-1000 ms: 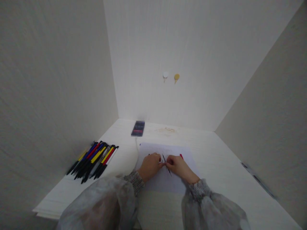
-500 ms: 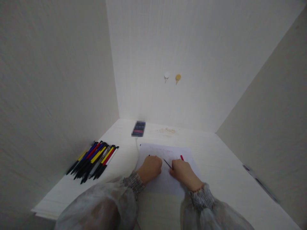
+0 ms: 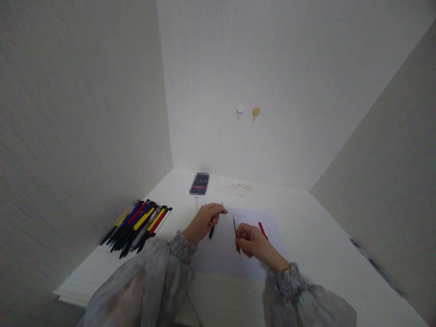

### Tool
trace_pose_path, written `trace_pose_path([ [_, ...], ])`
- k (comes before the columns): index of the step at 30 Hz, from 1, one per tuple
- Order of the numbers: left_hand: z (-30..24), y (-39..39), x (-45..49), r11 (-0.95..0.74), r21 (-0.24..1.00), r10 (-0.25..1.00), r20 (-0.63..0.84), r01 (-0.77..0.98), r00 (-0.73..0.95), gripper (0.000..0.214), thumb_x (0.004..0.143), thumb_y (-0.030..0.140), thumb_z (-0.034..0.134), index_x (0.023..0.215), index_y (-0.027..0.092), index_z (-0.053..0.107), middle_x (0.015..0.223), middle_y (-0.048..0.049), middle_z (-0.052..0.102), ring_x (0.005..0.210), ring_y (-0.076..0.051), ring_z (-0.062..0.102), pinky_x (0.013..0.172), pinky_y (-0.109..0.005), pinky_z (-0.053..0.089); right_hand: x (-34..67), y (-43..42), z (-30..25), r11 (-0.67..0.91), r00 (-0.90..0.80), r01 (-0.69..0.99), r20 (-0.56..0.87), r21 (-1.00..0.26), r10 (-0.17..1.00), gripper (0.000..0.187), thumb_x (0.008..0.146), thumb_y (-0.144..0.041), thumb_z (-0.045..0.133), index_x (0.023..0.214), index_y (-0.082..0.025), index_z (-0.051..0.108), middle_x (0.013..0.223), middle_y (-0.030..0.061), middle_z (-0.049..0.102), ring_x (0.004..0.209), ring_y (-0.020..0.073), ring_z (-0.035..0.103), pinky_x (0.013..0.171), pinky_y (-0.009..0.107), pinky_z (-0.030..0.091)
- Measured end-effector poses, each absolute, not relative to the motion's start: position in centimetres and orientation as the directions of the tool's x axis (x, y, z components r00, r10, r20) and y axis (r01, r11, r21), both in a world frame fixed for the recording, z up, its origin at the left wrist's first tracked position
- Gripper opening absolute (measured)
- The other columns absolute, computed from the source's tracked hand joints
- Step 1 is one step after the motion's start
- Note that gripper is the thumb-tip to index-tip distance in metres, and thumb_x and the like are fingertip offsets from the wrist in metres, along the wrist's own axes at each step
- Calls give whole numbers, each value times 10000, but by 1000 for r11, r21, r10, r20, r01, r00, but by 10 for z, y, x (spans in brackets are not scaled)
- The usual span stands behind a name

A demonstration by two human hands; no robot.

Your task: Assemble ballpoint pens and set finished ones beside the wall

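Note:
My right hand [image 3: 250, 240] pinches a thin dark pen refill [image 3: 235, 225], which stands out of the fingers at both ends above the paper. My left hand [image 3: 206, 221] is raised over the paper's left part with thumb and forefinger pressed together; a tiny pale thing [image 3: 222, 204] shows at their tips, too small to name. Below that hand a black pen part [image 3: 211, 232] lies on the white sheet of paper [image 3: 221, 261]. A red pen barrel [image 3: 262, 228] rests just beyond my right hand, partly hidden by it. Faint writing shows on the sheet.
Several pens [image 3: 139, 225] with coloured barrels and black ends lie in a pile at the left of the white table [image 3: 306, 254]. A blurred-out dark object [image 3: 200, 183] lies at the back. Two hooks [image 3: 256, 111] hang on the rear wall; walls enclose both sides.
Both hands have opened out from closed, palm-down fists. My left hand has moved up and slightly left, uncovering the black pen part. The refill in my right hand is turned more upright.

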State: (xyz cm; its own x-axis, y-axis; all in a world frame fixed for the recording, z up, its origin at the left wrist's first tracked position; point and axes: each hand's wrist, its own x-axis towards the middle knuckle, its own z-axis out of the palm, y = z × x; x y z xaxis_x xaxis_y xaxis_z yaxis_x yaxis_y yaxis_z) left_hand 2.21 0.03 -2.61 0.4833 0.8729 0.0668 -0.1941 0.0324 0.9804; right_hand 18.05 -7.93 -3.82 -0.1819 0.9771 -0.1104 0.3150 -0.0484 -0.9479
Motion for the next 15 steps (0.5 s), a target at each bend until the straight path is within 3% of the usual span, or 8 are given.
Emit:
trace_pose_path([
  [4, -28, -4, 25, 107, 952, 863, 54, -286, 502, 212, 690, 317, 524, 627, 118, 561, 410, 69, 347, 353, -20, 218, 358, -189, 144, 175, -81, -37, -32, -217, 220, -81, -975, 973, 75, 623, -137, 467, 655, -178, 413, 455, -67, 532, 283, 25, 331, 285, 142, 211],
  [15, -32, -3, 26, 113, 966, 832, 35, -231, 553, 196, 691, 302, 526, 657, 117, 582, 389, 73, 336, 345, -22, 222, 358, -196, 131, 178, -79, -40, -3, -192, 238, -50, -971, 980, 54, 645, -164, 480, 667, -171, 431, 477, -57, 540, 305, 22, 343, 296, 139, 222],
])
